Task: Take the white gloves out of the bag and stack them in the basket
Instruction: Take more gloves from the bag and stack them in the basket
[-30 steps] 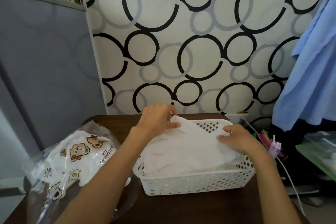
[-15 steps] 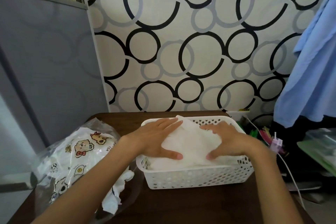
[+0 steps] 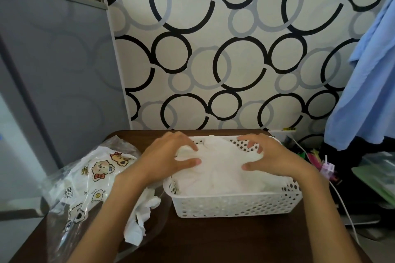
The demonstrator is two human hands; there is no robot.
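Gloves pressed into basket, lower centre

Left hand [image 3: 168, 157] and right hand [image 3: 270, 157], fingers curled, gripping white gloves [image 3: 220, 173] in basket [image 3: 235, 205]; bag [image 3: 89, 179] lower left, print unreadable.

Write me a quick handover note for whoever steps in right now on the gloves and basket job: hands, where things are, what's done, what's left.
Left hand: over the near-left of the glove pile, fingers curled, gripping the fabric.
Right hand: on the right side of the pile, fingers bent, gripping it too.
White gloves: a heap fills the white basket, which stands on the dark table.
Bag: clear plastic with cartoon prints, lying left of the basket; more white gloves spill from its mouth onto the table.
Done: several gloves stacked.
Left: settle the pile, then move the gloves remaining at the bag into the basket.
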